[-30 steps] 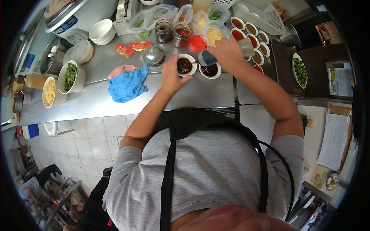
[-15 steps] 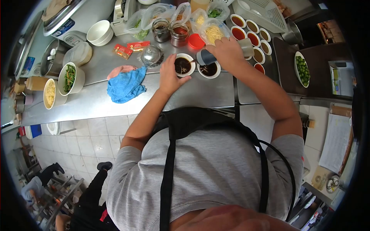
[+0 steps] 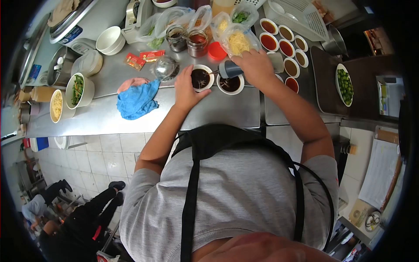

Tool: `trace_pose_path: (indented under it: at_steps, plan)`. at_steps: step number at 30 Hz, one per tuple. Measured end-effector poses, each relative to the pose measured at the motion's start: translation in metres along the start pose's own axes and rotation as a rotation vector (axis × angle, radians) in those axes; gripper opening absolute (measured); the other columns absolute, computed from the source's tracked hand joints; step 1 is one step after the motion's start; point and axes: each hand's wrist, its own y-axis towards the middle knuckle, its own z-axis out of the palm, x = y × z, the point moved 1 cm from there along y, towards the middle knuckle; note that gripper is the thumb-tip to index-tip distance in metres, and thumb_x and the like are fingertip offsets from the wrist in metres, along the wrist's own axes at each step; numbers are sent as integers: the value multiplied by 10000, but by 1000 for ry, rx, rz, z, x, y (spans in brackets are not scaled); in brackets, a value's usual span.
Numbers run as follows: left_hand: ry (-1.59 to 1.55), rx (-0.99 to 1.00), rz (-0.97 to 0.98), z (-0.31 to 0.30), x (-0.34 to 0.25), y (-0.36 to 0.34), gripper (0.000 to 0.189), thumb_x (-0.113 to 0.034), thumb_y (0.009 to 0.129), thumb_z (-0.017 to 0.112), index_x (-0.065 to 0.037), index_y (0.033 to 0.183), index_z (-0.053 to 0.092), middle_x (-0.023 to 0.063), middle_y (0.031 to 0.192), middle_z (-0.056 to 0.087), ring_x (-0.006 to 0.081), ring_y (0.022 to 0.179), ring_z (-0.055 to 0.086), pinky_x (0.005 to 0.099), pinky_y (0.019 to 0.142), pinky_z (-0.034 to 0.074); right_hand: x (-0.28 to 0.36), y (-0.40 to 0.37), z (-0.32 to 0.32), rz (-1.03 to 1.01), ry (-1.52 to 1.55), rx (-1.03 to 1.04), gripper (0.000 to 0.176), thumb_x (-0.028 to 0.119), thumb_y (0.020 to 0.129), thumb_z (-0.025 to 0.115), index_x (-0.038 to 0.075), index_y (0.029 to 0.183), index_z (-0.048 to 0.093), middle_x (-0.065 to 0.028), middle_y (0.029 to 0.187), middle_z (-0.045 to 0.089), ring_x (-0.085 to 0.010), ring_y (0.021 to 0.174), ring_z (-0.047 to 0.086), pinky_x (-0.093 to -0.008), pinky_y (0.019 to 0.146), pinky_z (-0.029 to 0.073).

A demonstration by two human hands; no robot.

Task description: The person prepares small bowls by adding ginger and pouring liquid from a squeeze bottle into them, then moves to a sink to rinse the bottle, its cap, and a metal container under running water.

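my left hand (image 3: 185, 91) cups the near side of a small white bowl (image 3: 200, 77) of dark sauce, thumb and fingers curled loosely round its wall. my right hand (image 3: 256, 66) is clenched on a dark grey cup (image 3: 230, 69), tipped sideways with its mouth above the second bowl (image 3: 230, 84). the two bowls sit just beside each other on the steel counter (image 3: 227, 109).

i judge the bowls light, stiff and smooth. they would likely slide on the steel and slop if nudged, so the wall below the rim is the place to grip. the cup looks rigid and easy to hold round its body.

my fingers cover the cup's back half, and i cannot tell whether anything is running out of it. a thin thing at its mouth is too small to name.
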Motion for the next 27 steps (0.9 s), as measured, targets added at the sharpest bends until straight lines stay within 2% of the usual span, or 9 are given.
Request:
trace_pose_path:
  at_steps: [5, 8, 12, 15, 17, 19, 21, 26, 27]
  plan:
    - [33, 46, -58, -2, -4, 3, 958, -287, 458, 799, -22, 1236, 307, 203, 1203, 384, 364, 1080, 391, 426, 902, 326, -12, -13, 12, 78, 237, -48, 522, 45, 587, 641, 173, 1080, 526, -70, 810, 542, -237, 878, 504, -357, 739, 367]
    - [91, 97, -68, -7, -14, 10, 980, -297, 450, 802, -26, 1248, 302, 208, 1210, 377, 374, 1084, 385, 428, 909, 321, -25, -17, 11, 132, 451, -51, 617, 44, 552, 680, 139, 1126, 476, -109, 940, 547, -277, 935, 505, -366, 791, 382]
    - [221, 270, -91, -12, -21, 20, 961, -285, 473, 793, -66, 1267, 298, 185, 1243, 362, 360, 1103, 374, 434, 908, 325, -59, -6, -6, 350, 987, -111, 637, 92, 561, 675, 81, 1151, 432, -178, 1007, 557, -318, 942, 549, -339, 780, 445]
    - [260, 349, -123, -12, -25, 27, 940, -266, 482, 789, -98, 1267, 299, 161, 1241, 363, 348, 1098, 373, 431, 905, 327, -104, 23, -39, 321, 1155, -265, 678, 105, 538, 698, 60, 1156, 422, -129, 1041, 564, -226, 940, 560, -319, 824, 432]
    - [274, 364, -109, -10, -25, 29, 942, -263, 479, 790, -96, 1264, 298, 160, 1232, 364, 345, 1090, 378, 432, 903, 327, -140, 55, -66, 232, 1172, -295, 722, 67, 530, 718, 21, 1177, 402, -73, 1046, 553, -166, 964, 528, -316, 858, 414]
    - [275, 359, -122, -9, -26, 30, 942, -242, 468, 794, -96, 1259, 304, 158, 1214, 369, 344, 1084, 379, 433, 890, 338, -166, 93, -99, 165, 1099, -406, 581, 84, 564, 719, 14, 1087, 477, -92, 1019, 565, -149, 935, 540, -304, 827, 431]
    - [260, 364, -140, -9, -27, 31, 940, -233, 462, 794, -92, 1256, 310, 164, 1210, 370, 349, 1083, 377, 432, 882, 346, -183, 137, -124, 142, 1150, -578, 663, 94, 553, 706, -6, 1128, 391, -133, 883, 564, -212, 844, 555, -291, 763, 443]
    - [228, 362, -188, -11, -34, 35, 937, -215, 461, 791, -89, 1257, 314, 172, 1205, 365, 342, 1072, 374, 433, 868, 357, -229, 252, -83, 265, 859, -1077, 723, 84, 503, 732, -1, 1134, 388, -155, 965, 549, -256, 914, 538, -313, 807, 435]
    - [228, 375, -202, -11, -34, 36, 936, -215, 464, 790, -85, 1258, 312, 172, 1200, 366, 341, 1072, 375, 431, 866, 354, -235, 270, -66, 292, 836, -1081, 731, 88, 499, 734, 1, 1135, 385, -163, 991, 539, -270, 934, 529, -318, 820, 429]
